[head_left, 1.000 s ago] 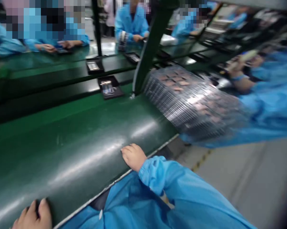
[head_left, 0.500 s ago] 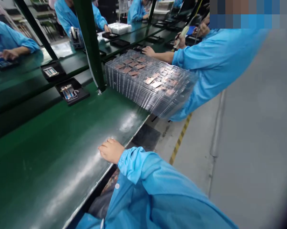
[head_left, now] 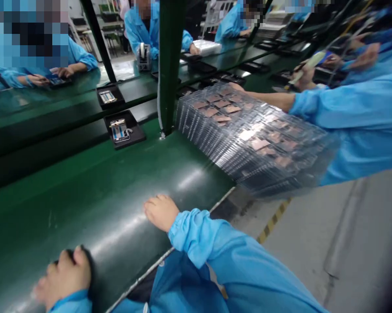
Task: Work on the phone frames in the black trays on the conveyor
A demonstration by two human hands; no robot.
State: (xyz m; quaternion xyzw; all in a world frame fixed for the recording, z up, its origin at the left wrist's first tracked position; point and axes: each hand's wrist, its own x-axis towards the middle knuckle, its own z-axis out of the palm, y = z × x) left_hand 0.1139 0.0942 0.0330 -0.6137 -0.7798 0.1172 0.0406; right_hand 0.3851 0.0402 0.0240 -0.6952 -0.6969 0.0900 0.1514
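Note:
My left hand (head_left: 65, 276) rests on the green tabletop (head_left: 94, 204) at the lower left, its fingers apart and nothing in it. Nearer the table's edge, my right hand (head_left: 161, 212) lies palm down on the same surface, fingers slightly bent, holding nothing visible. Beyond it, a tall stack of clear plastic trays (head_left: 248, 130) with copper-coloured pieces overhangs the table edge. Neither of my hands touches the stack.
A green post (head_left: 170, 65) rises beside the stack. Black trays (head_left: 134, 138) with small device parts lie left of it. A co-worker's blue sleeve (head_left: 355, 104) reaches to the stack from the right. Other people sit across the table.
The view has turned left, so the stack and post appear farther right. My left hand has come into view on the tabletop. My right hand still rests on the table.

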